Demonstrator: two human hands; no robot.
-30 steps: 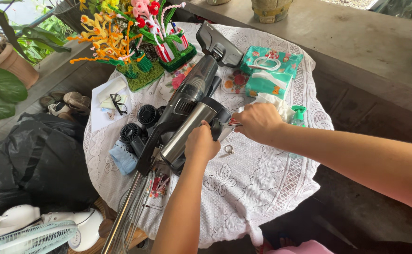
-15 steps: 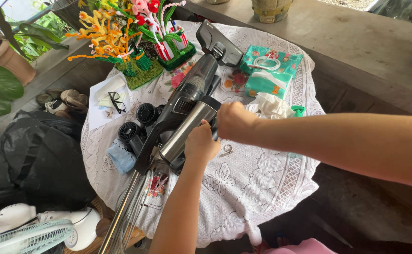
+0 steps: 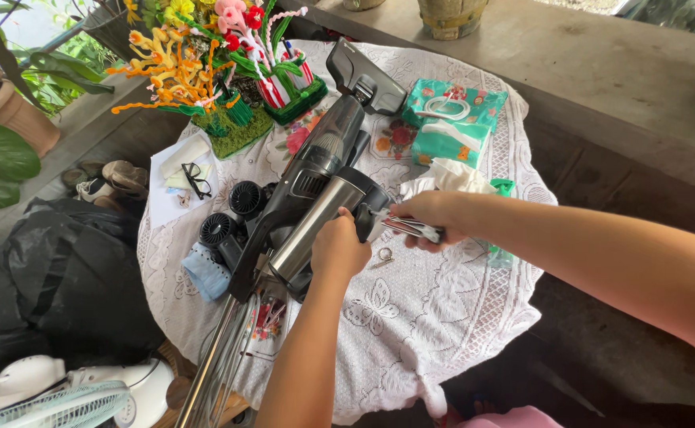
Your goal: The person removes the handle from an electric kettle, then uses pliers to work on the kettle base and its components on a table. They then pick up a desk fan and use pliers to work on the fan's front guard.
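A black and grey handheld vacuum cleaner (image 3: 315, 170) lies across a round table covered with a white lace cloth (image 3: 411, 317). My left hand (image 3: 338, 247) grips its shiny metal cylinder (image 3: 308, 230) from below. My right hand (image 3: 436, 215) comes in from the right and holds a small plier-like tool (image 3: 399, 226) with striped handles. The tool's tip touches the black end of the vacuum body. A small metal ring (image 3: 384, 254) lies on the cloth just under the tool.
Green tissue packs (image 3: 450, 119) and artificial flowers (image 3: 204, 63) stand at the table's back. Eyeglasses (image 3: 197, 179), black round filters (image 3: 232, 212) and a blue cloth (image 3: 204, 271) lie on the left. A black bag (image 3: 54, 285) and a white fan (image 3: 62, 392) sit on the floor.
My right hand pushed left against the vacuum, then drew back to the right, and the tool in it now shows. My left hand stayed on the cylinder.
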